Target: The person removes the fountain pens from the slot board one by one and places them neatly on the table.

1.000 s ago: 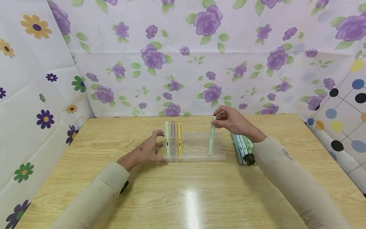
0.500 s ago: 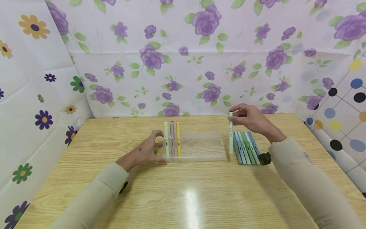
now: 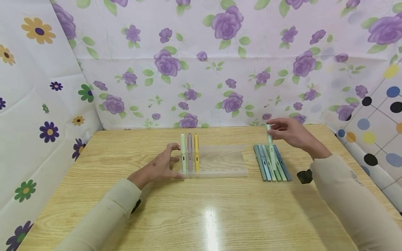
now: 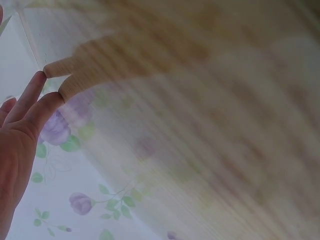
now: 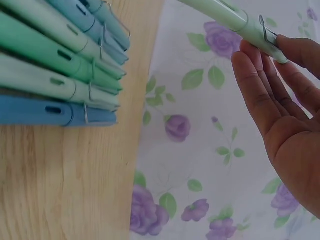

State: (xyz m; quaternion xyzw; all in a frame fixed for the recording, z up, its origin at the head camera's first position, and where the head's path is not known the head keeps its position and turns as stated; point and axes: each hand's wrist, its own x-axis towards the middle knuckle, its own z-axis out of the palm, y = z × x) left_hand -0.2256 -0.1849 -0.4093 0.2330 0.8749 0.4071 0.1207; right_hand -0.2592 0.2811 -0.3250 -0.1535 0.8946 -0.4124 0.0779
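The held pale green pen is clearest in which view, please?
The head view: the pale green pen shows almost end to end. The right wrist view shows it closer, but cuts off one end; the left wrist view shows none of it.

A booth: patterned sheets (image 3: 194, 83) wall in a wood-grained table (image 3: 169, 216)

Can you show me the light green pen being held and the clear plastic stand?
Held light green pen (image 5: 227, 16), right wrist view: on its barrel.
Clear plastic stand (image 3: 220, 173), head view: on its front ledge.
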